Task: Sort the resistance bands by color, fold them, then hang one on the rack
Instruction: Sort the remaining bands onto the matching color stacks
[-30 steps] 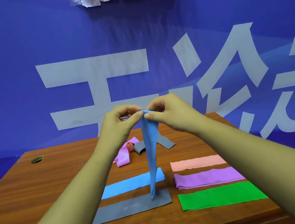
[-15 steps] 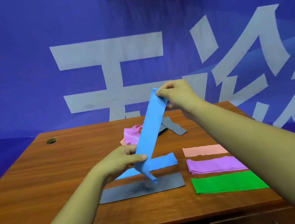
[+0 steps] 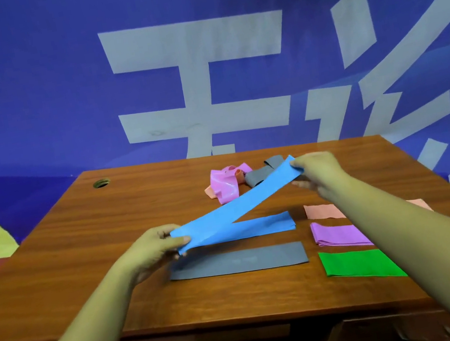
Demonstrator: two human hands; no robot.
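I hold a folded blue band (image 3: pixel 236 209) stretched slantwise just above the table. My left hand (image 3: pixel 156 248) pinches its near-left end and my right hand (image 3: pixel 319 173) pinches its far-right end. Beneath it a second blue band (image 3: pixel 266 224) lies flat. In front of that lies a flat grey band (image 3: pixel 240 262). To the right lie a salmon-pink band (image 3: pixel 322 211), a purple band (image 3: pixel 339 236) and a green band (image 3: pixel 357 264), partly covered by my right forearm. At the back sit a crumpled pink band (image 3: pixel 224 184) and a grey band (image 3: pixel 260 174).
The wooden table (image 3: pixel 82 255) has a cable hole (image 3: pixel 101 183) at its far left corner. A blue banner with large white characters (image 3: pixel 202 84) hangs right behind the table. No rack shows in this view.
The blue band hung upright from both hands, then my left hand slid down to its lower end. Both hands have since lowered it, slanted, over the flat blue band. The camera tilted down.
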